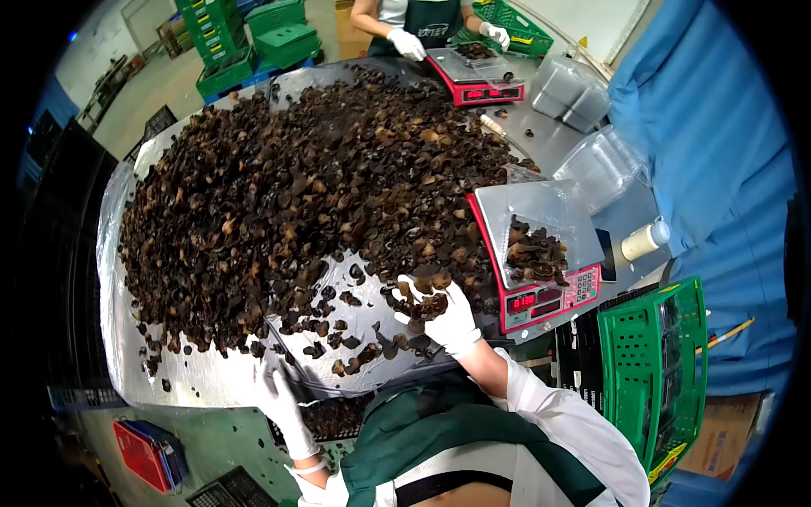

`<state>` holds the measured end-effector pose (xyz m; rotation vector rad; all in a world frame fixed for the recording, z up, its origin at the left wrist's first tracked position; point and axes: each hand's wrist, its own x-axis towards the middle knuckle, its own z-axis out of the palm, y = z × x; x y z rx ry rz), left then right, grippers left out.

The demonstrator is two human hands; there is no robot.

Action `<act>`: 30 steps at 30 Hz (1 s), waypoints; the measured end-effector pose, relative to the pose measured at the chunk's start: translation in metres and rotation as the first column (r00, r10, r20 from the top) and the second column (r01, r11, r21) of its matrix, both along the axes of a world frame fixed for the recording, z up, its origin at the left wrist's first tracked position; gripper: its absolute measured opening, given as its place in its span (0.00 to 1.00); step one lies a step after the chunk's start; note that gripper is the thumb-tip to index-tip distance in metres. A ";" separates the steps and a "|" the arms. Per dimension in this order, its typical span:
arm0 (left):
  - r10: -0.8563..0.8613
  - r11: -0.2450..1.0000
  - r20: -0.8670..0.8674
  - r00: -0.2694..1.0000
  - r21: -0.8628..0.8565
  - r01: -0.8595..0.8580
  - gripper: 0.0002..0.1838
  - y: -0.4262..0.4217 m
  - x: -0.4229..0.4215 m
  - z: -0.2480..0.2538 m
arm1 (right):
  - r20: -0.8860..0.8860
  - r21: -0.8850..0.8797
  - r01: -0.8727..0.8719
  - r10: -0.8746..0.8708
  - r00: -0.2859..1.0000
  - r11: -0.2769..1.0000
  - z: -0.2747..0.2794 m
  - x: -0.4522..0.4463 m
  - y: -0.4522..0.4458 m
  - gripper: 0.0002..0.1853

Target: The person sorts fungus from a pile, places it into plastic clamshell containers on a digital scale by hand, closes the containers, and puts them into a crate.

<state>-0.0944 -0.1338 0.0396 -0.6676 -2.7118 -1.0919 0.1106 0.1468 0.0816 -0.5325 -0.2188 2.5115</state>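
Observation:
A large heap of dark brown wood ear mushrooms (pixel 321 186) covers most of the table. At the heap's near edge my white-gloved right hand (pixel 443 314) is closed around a small bunch of wood ear mushrooms (pixel 425 306). My left hand (pixel 283 401), gloved too, hangs at the table's front edge with its fingers stretched out, holding nothing visible. To the right of my right hand stands a red scale (pixel 541 296) with a lit display. On its pan lies a clear plastic tray (pixel 519 203) with some wood ear mushrooms (pixel 536 252) in it.
Across the table a co-worker's gloved hand (pixel 407 44) is beside a second red scale (pixel 487 91). Clear plastic boxes (pixel 570 91), a white bottle (pixel 645 240) and a phone (pixel 605 253) are at the right. A green crate (pixel 629 372) stands beside me, near a blue curtain (pixel 718 169).

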 end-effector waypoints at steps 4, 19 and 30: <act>-0.251 0.968 -0.191 0.949 -0.044 0.247 0.11 0.060 0.018 0.015 | -0.163 0.007 -0.037 0.038 0.986 0.999 0.002 0.030 0.028 0.24; -0.711 0.678 -0.083 0.699 0.184 0.712 0.15 0.223 0.138 0.064 | 0.352 0.909 -0.392 -0.759 0.548 0.139 0.085 0.183 0.160 0.11; -0.839 0.521 -0.204 0.505 -0.028 0.853 0.21 0.304 0.214 0.091 | 0.493 0.804 -0.594 -0.527 0.693 -0.028 0.105 0.222 0.191 0.17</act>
